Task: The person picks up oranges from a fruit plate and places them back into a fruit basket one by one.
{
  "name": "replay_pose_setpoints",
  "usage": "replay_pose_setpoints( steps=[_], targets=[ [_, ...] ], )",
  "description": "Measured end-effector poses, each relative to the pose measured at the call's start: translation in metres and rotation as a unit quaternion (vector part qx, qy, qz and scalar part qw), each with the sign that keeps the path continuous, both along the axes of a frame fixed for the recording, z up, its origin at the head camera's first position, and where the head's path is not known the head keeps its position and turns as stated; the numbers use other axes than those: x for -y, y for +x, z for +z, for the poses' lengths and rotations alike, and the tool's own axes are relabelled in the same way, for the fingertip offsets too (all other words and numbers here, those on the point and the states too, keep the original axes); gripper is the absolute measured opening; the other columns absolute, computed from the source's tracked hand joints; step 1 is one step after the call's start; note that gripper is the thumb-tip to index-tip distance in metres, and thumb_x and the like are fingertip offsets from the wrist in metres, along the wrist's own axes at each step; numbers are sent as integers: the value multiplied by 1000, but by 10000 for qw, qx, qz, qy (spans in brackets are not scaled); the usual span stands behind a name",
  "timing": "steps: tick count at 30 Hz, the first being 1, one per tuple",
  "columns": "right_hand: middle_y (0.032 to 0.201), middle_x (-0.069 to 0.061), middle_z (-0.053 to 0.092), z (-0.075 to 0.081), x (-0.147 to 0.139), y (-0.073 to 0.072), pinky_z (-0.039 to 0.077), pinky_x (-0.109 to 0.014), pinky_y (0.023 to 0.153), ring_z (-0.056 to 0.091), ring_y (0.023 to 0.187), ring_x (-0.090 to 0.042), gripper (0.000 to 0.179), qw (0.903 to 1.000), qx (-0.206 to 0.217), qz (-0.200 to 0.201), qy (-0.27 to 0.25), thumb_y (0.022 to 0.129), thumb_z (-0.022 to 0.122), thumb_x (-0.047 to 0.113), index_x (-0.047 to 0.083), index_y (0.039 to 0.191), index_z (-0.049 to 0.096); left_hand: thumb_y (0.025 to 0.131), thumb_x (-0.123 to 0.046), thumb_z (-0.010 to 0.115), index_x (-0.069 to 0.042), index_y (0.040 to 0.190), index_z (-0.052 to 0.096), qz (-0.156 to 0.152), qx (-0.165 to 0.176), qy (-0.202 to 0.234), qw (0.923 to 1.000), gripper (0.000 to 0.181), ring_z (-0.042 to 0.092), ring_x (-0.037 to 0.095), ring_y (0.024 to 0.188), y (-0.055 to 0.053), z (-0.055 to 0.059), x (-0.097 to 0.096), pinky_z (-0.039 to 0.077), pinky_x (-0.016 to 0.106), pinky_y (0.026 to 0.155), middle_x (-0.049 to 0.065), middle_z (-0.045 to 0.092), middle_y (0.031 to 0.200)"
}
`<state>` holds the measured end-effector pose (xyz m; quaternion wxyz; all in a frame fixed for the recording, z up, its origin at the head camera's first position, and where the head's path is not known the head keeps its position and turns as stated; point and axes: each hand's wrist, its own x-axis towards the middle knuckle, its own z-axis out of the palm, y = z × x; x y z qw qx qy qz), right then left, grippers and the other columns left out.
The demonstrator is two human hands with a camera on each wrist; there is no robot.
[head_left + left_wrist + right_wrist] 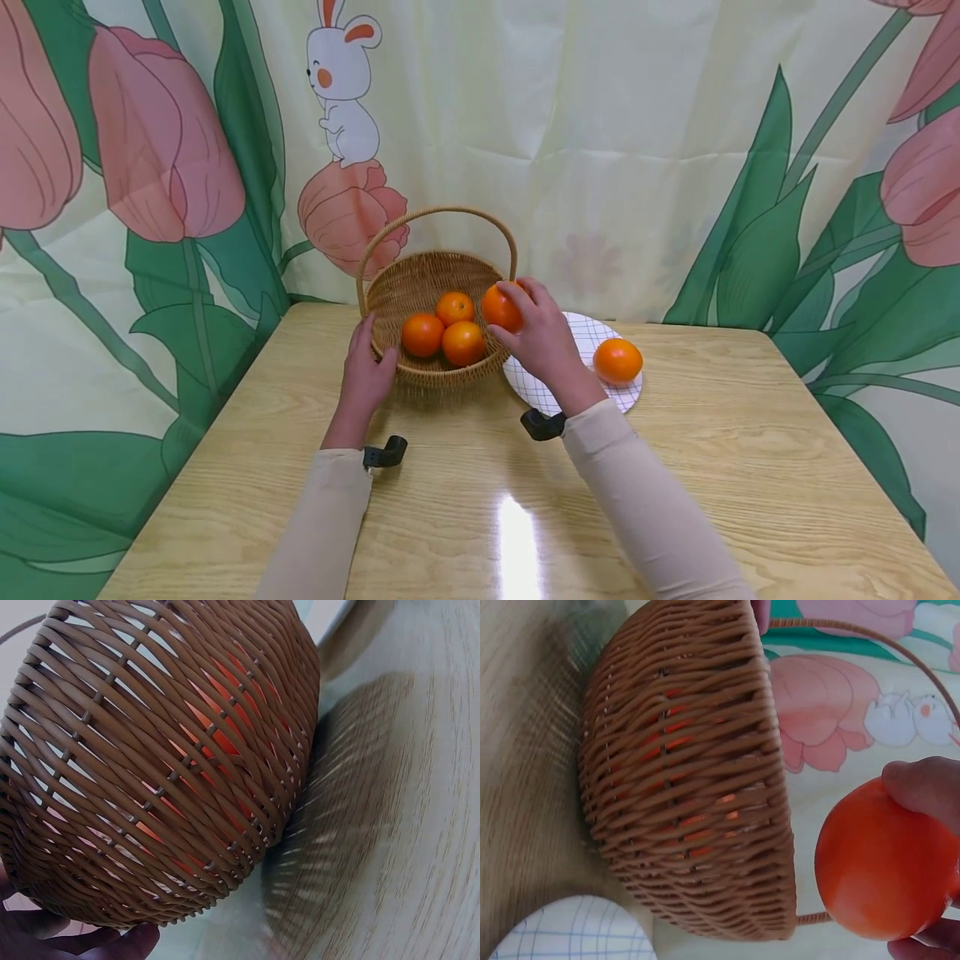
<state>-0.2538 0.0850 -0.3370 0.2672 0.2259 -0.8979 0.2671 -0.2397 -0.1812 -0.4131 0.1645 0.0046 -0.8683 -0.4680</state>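
A woven wicker basket (431, 379) with a tall arched handle stands toward the back of the table, three oranges (422, 335) inside. My left hand (367, 375) grips its left rim, the thumb over the front edge; the fingers also show at the basket's side in the left wrist view. Between the thumb and fingers of my right hand (542, 337) is another orange (885, 862), held up at the basket's right rim. In the right wrist view that orange is beside the rim, above the weave. The oranges inside show only through gaps in both wrist views.
Right of the basket lies a white plate (534, 387) with a blue grid pattern, carrying one orange (618, 361). The wooden table (450, 517) ends at the back against a curtain (600, 167) printed with tulips and a rabbit.
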Motion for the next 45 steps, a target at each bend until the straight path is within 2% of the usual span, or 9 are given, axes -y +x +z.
replay_pose_setpoints(
  steps=[8,19,27,36,45],
  targets=[
    [131,-11,43,-1,10,0,50,-44,83,51,111,-31,56,9999,61,110,34,75,71,33,21,126,50,86,-23,46,-16,146,20,-4,-75,22,10000,66,22,30,137,-1,0,0,25,50,107,7,17,151],
    [132,-12,43,-5,20,2,50,-43,84,53,111,-33,56,9998,99,168,44,75,71,36,21,125,50,86,-24,46,-17,146,18,-24,33,79,10000,66,21,31,137,-1,0,0,25,50,107,6,14,152],
    [131,-12,43,-9,25,3,51,-42,82,56,104,-32,56,9996,157,242,10,75,71,37,22,125,50,87,-25,45,-18,146,18,-38,58,106,9999,66,20,31,137,0,1,0,25,51,107,6,14,152],
    [129,-11,45,-16,29,2,51,-41,82,56,105,-31,56,9992,103,392,-10,75,71,39,20,124,52,87,-25,46,-18,146,17,-57,115,95,9999,66,21,32,137,0,1,0,25,51,107,6,14,152],
    [130,-10,44,-21,33,3,50,-41,84,56,105,-31,58,9986,323,416,-15,76,68,42,22,127,50,87,-25,46,-18,146,18,-42,65,135,9999,66,21,31,137,-1,-1,0,25,51,107,6,15,152]
  ],
)
